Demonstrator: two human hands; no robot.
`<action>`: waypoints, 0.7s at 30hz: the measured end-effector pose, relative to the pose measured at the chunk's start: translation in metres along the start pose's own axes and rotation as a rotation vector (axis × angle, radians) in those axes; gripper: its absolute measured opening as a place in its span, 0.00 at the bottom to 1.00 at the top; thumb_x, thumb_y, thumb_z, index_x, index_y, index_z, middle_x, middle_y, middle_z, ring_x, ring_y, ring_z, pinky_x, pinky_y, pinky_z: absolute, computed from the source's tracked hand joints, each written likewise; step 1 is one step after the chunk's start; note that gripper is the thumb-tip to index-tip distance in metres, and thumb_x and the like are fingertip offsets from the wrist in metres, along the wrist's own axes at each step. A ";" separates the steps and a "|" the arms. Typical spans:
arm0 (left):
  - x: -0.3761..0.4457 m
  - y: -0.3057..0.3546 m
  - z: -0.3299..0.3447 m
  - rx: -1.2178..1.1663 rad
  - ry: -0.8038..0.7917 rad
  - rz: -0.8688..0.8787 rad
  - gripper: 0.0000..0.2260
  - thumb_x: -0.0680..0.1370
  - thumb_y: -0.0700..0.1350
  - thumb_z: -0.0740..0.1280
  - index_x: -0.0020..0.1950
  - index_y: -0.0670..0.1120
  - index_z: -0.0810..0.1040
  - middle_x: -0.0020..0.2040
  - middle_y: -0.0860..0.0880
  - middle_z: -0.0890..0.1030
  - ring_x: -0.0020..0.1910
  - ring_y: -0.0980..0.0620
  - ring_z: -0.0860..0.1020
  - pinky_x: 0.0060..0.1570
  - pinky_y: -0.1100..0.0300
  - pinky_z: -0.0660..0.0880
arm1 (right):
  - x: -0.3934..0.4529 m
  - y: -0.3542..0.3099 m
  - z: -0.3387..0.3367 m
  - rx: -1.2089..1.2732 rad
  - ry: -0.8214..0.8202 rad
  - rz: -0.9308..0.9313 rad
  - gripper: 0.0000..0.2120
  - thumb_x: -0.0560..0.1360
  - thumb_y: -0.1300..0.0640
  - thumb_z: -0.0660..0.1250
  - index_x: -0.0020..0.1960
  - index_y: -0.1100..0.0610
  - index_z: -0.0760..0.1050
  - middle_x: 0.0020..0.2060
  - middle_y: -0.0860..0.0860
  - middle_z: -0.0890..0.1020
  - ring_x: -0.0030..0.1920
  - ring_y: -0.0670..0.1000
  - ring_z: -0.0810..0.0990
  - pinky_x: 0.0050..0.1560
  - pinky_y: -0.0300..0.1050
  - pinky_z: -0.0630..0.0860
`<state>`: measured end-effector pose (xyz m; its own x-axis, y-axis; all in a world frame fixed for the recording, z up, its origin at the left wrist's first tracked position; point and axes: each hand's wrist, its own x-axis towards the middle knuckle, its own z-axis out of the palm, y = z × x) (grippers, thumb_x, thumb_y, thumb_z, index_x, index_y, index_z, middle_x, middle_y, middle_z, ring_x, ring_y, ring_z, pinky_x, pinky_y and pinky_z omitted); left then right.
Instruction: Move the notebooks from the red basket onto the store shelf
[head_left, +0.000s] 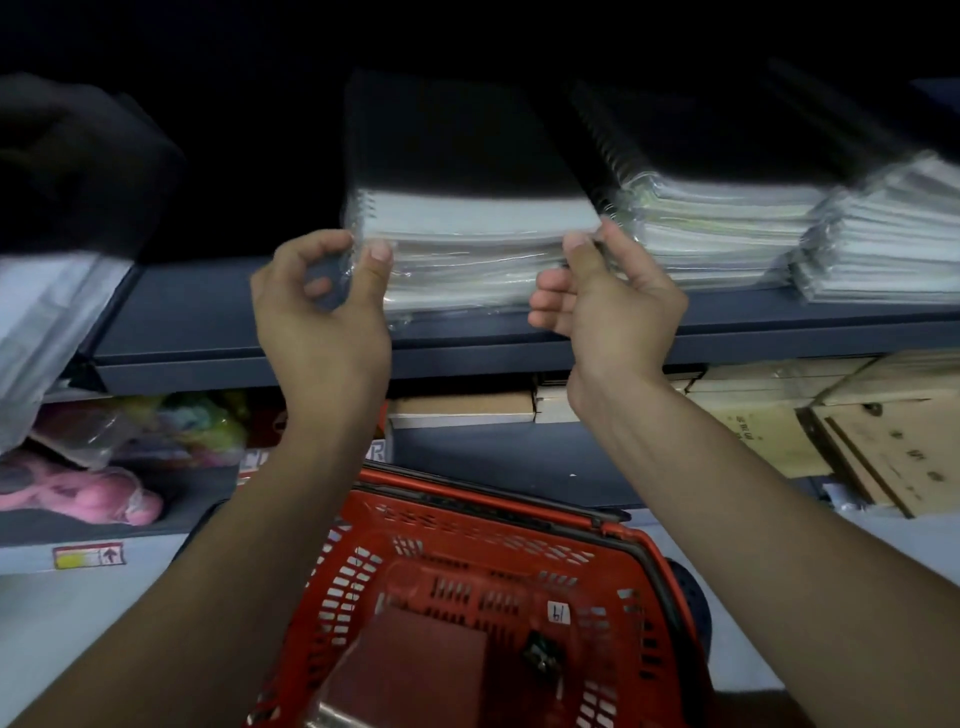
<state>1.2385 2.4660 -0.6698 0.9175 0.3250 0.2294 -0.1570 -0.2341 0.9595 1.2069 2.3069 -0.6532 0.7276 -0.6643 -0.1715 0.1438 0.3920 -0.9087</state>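
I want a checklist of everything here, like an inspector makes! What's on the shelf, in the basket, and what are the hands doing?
Surface: dark blue metal store shelf, holding stacks.
Job's things: stack of plastic-wrapped spiral notebooks on the shelf; more wrapped stacks to its right; red plastic basket below, one dark red item inside.
Clutter: pink soft toys, brown cardboard boxes on lower shelves.
Grippers: left hand and right hand pinch the stack's front corners.
Cables: nothing seen.
Surroundings: dim aisle, pale floor.

red slotted basket (467, 561), black-covered notebooks (457, 156), dark blue shelf (208, 322)
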 end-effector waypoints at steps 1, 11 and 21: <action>0.001 0.000 0.001 -0.011 0.003 -0.010 0.14 0.73 0.61 0.73 0.55 0.57 0.80 0.60 0.46 0.81 0.57 0.48 0.80 0.57 0.43 0.79 | 0.000 0.000 0.001 -0.008 0.009 -0.003 0.19 0.79 0.60 0.70 0.69 0.55 0.76 0.31 0.56 0.81 0.31 0.54 0.78 0.30 0.45 0.80; -0.040 0.024 -0.044 -0.018 -0.067 -0.025 0.19 0.74 0.60 0.74 0.61 0.54 0.80 0.60 0.55 0.80 0.56 0.51 0.82 0.55 0.46 0.81 | -0.069 -0.022 -0.021 -0.053 -0.086 -0.018 0.07 0.80 0.59 0.69 0.57 0.55 0.81 0.30 0.56 0.82 0.28 0.52 0.79 0.29 0.45 0.79; -0.132 -0.066 -0.138 0.154 -0.234 -0.327 0.16 0.75 0.48 0.76 0.59 0.43 0.81 0.50 0.47 0.84 0.47 0.54 0.82 0.49 0.56 0.81 | -0.176 0.098 -0.127 -0.550 -0.357 0.513 0.05 0.81 0.60 0.66 0.49 0.57 0.81 0.35 0.58 0.83 0.30 0.53 0.80 0.31 0.45 0.80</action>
<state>1.0772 2.5644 -0.7407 0.9709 0.1919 -0.1433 0.1961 -0.2930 0.9358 1.0074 2.3818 -0.7604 0.7954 -0.2100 -0.5686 -0.5449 0.1630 -0.8225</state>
